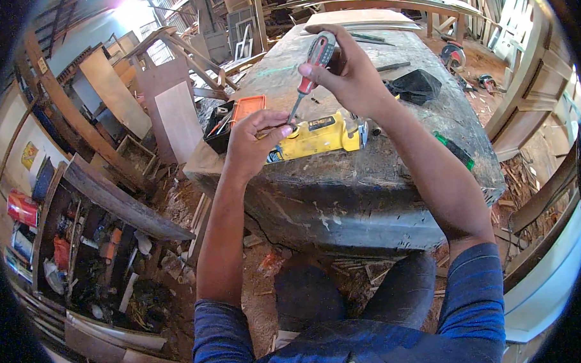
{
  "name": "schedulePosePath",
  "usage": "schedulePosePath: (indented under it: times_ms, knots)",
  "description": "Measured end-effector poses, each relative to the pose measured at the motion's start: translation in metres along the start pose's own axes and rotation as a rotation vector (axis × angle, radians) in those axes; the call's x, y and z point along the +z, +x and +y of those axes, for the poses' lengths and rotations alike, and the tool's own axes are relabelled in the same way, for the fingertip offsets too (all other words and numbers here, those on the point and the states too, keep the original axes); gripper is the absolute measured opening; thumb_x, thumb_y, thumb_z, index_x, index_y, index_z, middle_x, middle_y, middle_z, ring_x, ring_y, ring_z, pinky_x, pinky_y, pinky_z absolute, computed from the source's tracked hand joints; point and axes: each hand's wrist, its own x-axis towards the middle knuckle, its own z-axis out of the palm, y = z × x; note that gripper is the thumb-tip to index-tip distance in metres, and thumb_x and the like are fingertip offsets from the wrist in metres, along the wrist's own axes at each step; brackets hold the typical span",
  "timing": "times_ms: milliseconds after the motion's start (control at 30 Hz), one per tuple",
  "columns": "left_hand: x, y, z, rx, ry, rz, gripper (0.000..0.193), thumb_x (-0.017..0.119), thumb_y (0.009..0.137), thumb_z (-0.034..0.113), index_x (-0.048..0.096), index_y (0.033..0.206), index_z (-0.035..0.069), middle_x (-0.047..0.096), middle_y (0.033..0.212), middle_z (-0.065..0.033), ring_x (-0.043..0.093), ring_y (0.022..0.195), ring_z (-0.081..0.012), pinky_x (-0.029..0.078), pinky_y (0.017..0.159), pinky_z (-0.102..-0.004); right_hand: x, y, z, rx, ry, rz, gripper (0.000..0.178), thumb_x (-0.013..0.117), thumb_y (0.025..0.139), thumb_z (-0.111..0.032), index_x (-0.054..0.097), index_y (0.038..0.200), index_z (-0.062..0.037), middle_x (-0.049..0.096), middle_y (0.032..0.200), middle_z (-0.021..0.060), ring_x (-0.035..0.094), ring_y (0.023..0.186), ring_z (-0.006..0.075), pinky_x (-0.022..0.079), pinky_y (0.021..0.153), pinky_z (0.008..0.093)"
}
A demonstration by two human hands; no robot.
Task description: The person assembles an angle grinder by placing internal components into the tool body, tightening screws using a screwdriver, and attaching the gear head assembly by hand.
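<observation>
A yellow tool body (324,135) is laid along the near edge of the bench (274,79), its long axis running left to right, nearly parallel to that edge, with the right end slightly farther back. A screwdriver (318,56) is gripped by its red and grey handle in the right hand (357,77), raised above the body; the shaft is slanted down to the left, its tip brought to the body's left end. That end is nearer to the left hand (247,138), whose fingers are curled with thumb and forefinger close around the tip; whether the shaft, the body or a small part is pinched cannot be told. Movement to the left is bounded by a black box (218,129) with an orange tray (248,106) at the bench's left edge. More room is left toward the far edge, before the stacked boards (361,18); to the right, a black part (417,86) and a green object (442,140) are set near the right edge.
</observation>
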Motion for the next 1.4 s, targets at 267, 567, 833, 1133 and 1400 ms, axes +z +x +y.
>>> schedulePosePath:
  times_ms: [267,567,833,1133,1400]
  knots:
    - [0.001,-0.003,0.009,0.010,0.022,0.024,0.028,0.076,0.101,0.000,0.072,0.129,-0.001,0.080,0.124,-0.0122,0.076,0.117,-0.0181,0.059,0.107,-0.0333,-0.009,0.001,-0.003,0.029,-0.047,0.057,0.070,0.087,0.099,-0.031,0.049,0.152,-0.0058,0.073,0.104,0.0084,0.073,0.090,0.0135,0.060,0.080,0.0326]
    - [-0.001,-0.004,0.000,0.014,-0.037,0.028,0.029,0.078,0.100,0.000,0.073,0.128,-0.001,0.080,0.124,-0.0110,0.076,0.117,-0.0184,0.059,0.107,-0.0333,-0.007,0.002,-0.005,0.016,-0.065,0.040,0.068,0.086,0.099,-0.030,0.051,0.153,-0.0096,0.071,0.106,0.0080,0.071,0.091,0.0132,0.059,0.081,0.0329]
    - [-0.001,-0.005,0.001,0.015,-0.026,0.043,0.027,0.079,0.099,0.000,0.074,0.126,0.000,0.080,0.123,-0.0104,0.076,0.115,-0.0180,0.059,0.106,-0.0334,-0.007,0.001,-0.012,0.021,-0.045,0.011,0.066,0.085,0.100,-0.025,0.050,0.154,-0.0099,0.069,0.103,0.0057,0.068,0.088,0.0118,0.058,0.078,0.0318]
    - [0.000,-0.006,0.000,0.033,-0.014,0.035,0.026,0.077,0.101,0.001,0.073,0.127,-0.002,0.079,0.126,-0.0117,0.076,0.116,-0.0181,0.059,0.107,-0.0341,-0.006,0.001,-0.006,-0.074,0.001,-0.030,0.066,0.084,0.101,-0.024,0.049,0.155,-0.0094,0.067,0.107,0.0061,0.068,0.091,0.0140,0.059,0.084,0.0335]
    - [-0.001,-0.015,-0.005,0.269,0.259,0.120,0.016,0.077,0.096,0.000,0.077,0.112,0.000,0.080,0.118,-0.0118,0.074,0.112,-0.0189,0.058,0.101,-0.0363,-0.010,0.004,0.004,0.079,-0.030,0.021,0.066,0.084,0.102,-0.028,0.048,0.152,-0.0046,0.072,0.108,0.0099,0.073,0.098,0.0162,0.061,0.087,0.0355]
